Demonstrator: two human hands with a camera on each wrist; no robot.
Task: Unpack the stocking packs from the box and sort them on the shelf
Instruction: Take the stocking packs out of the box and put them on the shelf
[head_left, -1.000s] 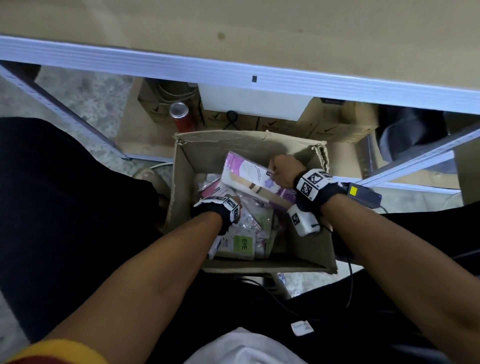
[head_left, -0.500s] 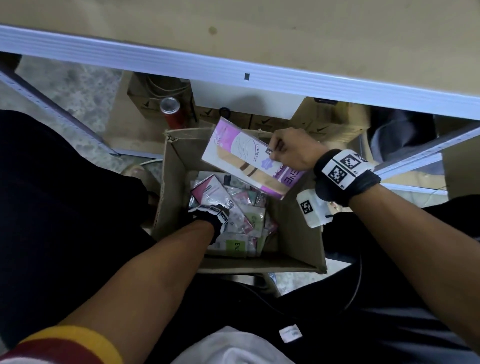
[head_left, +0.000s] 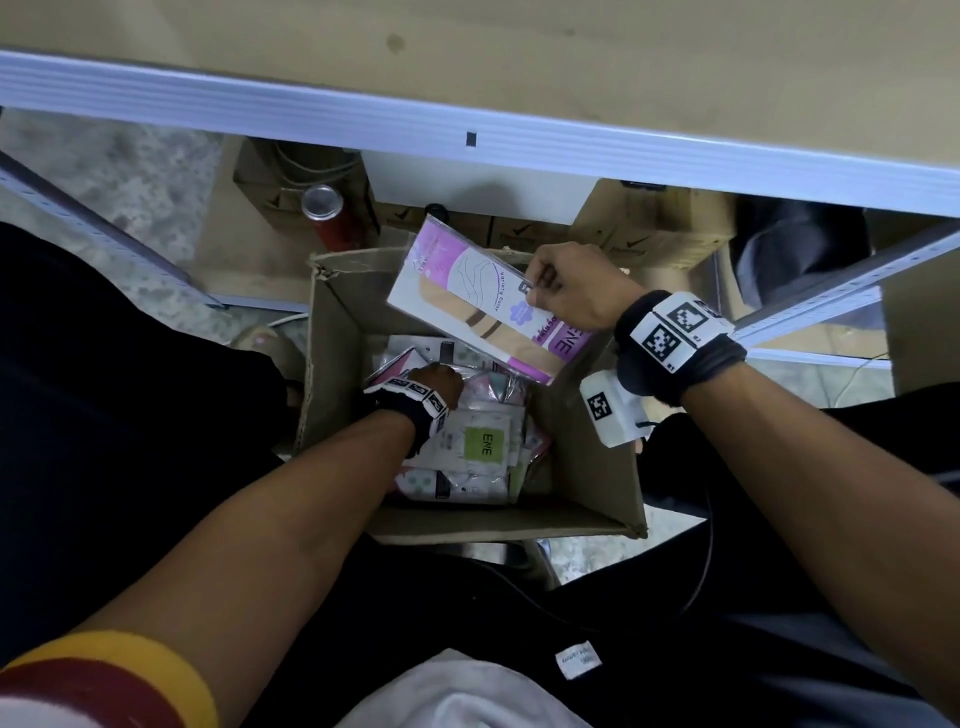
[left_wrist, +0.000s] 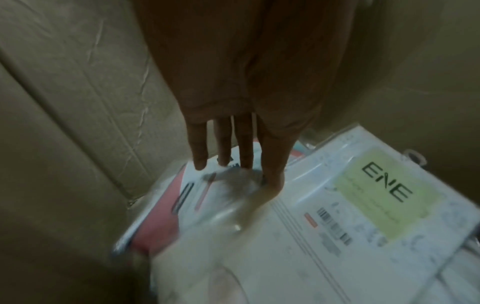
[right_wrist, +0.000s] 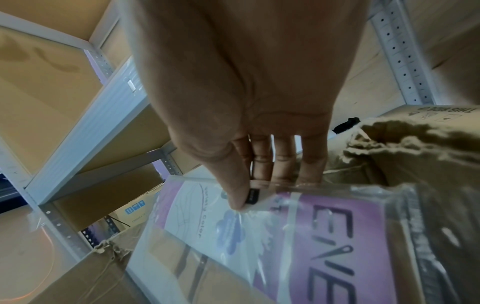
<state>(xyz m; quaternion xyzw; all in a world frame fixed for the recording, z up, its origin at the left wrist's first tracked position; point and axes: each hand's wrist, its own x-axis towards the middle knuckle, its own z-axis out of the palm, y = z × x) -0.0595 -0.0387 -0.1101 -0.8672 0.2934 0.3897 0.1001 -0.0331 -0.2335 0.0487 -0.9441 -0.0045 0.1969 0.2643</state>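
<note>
An open cardboard box (head_left: 332, 364) stands on the floor below me, with several stocking packs in it. My right hand (head_left: 566, 291) pinches the edge of a purple and white stocking pack (head_left: 478, 296) and holds it tilted above the box's far right corner. In the right wrist view the thumb and fingers (right_wrist: 241, 197) clamp that pack (right_wrist: 337, 236) at its top edge. My left hand (head_left: 436, 382) reaches inside the box. Its straight fingers (left_wrist: 223, 160) touch a pink and white pack (left_wrist: 187, 197), next to a pack with a green ENE label (head_left: 485, 441).
The shelf board with its white metal edge (head_left: 467, 119) runs across the top. Under it stand a red can (head_left: 327, 213) and brown cartons (head_left: 649, 223). Slanted metal rack posts (head_left: 104, 228) flank the box on both sides.
My right hand has lifted the purple pack out of the box and up toward the shelf. My left hand has stayed low in the box and slid to the packs at the left.
</note>
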